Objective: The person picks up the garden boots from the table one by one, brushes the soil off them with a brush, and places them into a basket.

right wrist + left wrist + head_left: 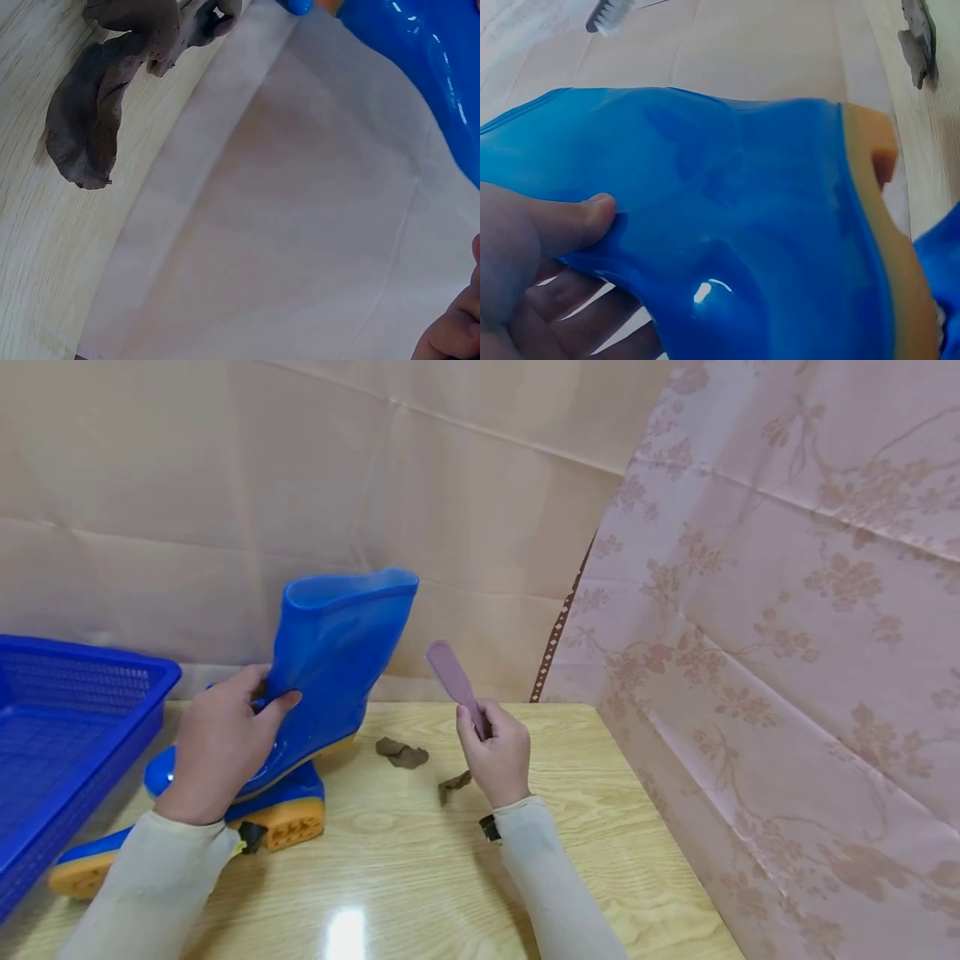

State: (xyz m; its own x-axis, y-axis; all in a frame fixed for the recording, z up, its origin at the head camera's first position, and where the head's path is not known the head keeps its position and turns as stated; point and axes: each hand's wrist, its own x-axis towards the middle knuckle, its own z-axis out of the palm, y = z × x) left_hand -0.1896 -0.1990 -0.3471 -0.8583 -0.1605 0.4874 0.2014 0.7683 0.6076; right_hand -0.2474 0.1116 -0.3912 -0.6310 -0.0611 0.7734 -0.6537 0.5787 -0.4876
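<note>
My left hand grips a blue rubber boot by its shaft, thumb on the near side and fingers round behind. The boot tilts, its opening up and its yellow-orange sole facing down. In my right hand is a mauve-handled brush, held up to the right of the boot and apart from it. White bristles show on the brush in the left wrist view. A second blue boot lies on its side below the held one, its heel toward the right.
Lumps of brown clay-like matter lie on the wooden table between my hands; a further brown piece sits beside my right hand. A blue plastic basket stands at the left. Beige cloth hangs behind, flowered cloth at the right.
</note>
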